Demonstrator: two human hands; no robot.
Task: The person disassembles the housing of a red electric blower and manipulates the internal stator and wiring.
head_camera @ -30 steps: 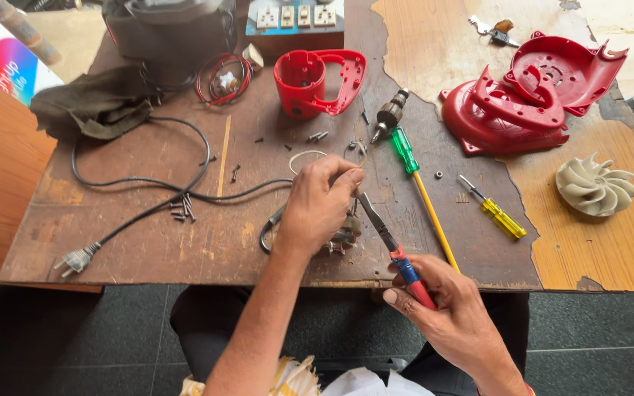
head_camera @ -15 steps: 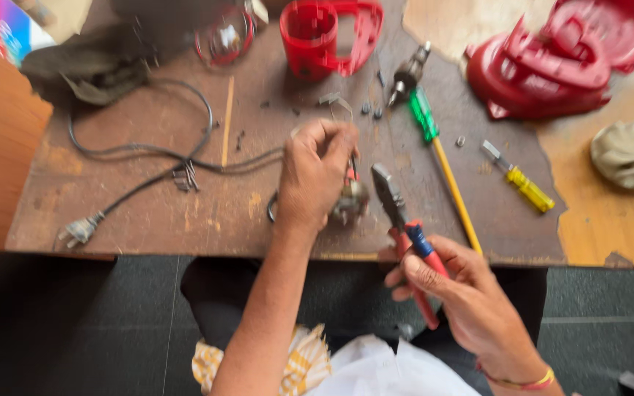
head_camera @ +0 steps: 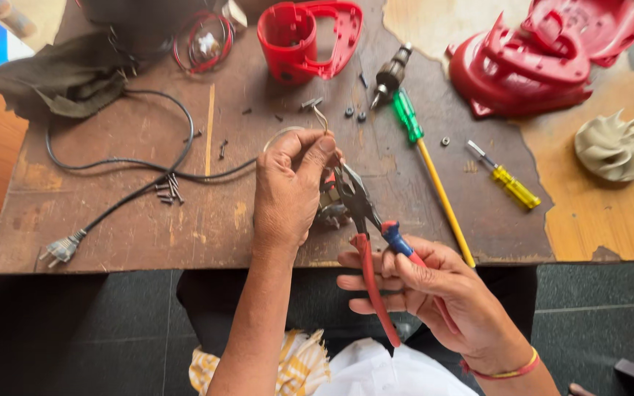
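The pliers (head_camera: 365, 220) slant from the near table (head_camera: 111, 220) edge up and left, nose toward a small metal part (head_camera: 329, 209) by the left hand (head_camera: 288, 194); their red and blue handles spread apart. The right hand (head_camera: 434, 293) wraps its fingers around both handles. The left fingers pinch a thin bent wire (head_camera: 322, 117) just above the pliers. A green-handled screwdriver (head_camera: 427, 165) lies right of the pliers.
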